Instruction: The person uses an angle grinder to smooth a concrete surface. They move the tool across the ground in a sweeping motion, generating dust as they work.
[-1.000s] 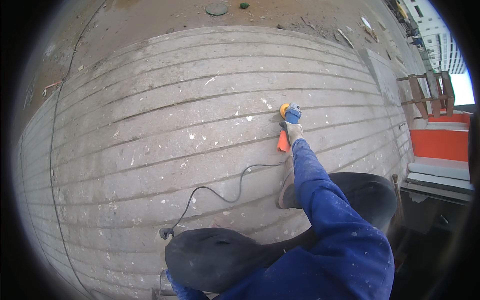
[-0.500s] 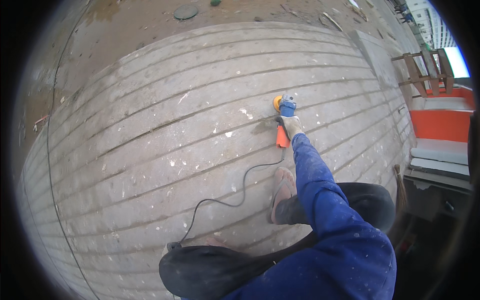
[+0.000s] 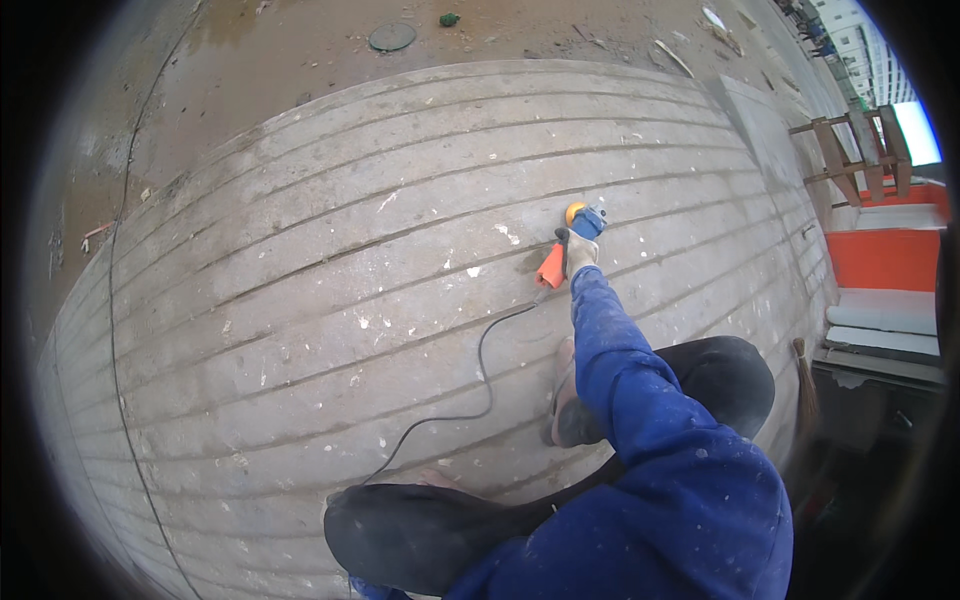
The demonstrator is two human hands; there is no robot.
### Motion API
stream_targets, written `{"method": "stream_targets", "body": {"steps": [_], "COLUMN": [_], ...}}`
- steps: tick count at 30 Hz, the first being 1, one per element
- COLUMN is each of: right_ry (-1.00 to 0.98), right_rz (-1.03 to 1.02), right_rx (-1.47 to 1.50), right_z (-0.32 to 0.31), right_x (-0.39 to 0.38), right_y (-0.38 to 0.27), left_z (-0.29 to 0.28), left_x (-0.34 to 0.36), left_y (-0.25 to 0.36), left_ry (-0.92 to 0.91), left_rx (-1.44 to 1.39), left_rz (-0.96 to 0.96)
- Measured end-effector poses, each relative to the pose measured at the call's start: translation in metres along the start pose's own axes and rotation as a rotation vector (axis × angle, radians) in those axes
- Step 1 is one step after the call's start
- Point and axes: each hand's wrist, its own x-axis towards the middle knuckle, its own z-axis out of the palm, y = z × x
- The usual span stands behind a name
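Right grip [image 3: 580,254], gloved, is clamped around the blue-and-orange angle grinder [image 3: 588,224], right of centre in the head view; markings are too small to read. Left grip: behind the knee [image 3: 405,535], state untellable. Grooved concrete [image 3: 300,330] extends leftward, its far edge curving across the upper frame.

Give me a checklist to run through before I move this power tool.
1. Right hand gloved and gripping the power tool: ok.
2. Visible cord clear of the yellow disc: ok, it trails from the orange handle.
3. Both hands on the tool: not ok, only the right holds it.
4. Disc stopped: cannot tell.
5. Cord's far end secure: cannot tell, hidden by the left knee.
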Motion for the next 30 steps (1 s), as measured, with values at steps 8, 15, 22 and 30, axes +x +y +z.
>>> {"method": "stream_targets", "body": {"steps": [8,15,22,30], "right_ry": [-0.487,-1.003,-1.067,-0.665], "right_rz": [0.092,0.07,-0.125,-0.4], "right_rx": [0.089,0.05,-0.125,-0.503], "right_z": [0.136,0.189,0.211,0.259], "right_x": [-0.157,-0.297,-0.284,-0.124], "right_y": [0.011,-0.074,-0.138,-0.094], "left_z": [-0.079,-0.167,-0.127,-0.032], "left_x": [0.039,-0.011,-0.061,-0.05], "left_y": [0.038,0.032,0.055,0.148], "left_ry": [0.231,0.487,0.456,0.675], "left_rx": [-0.218,-0.434,-0.524,-0.558], "left_rz": [0.107,-0.154,0.036,-0.034]}}
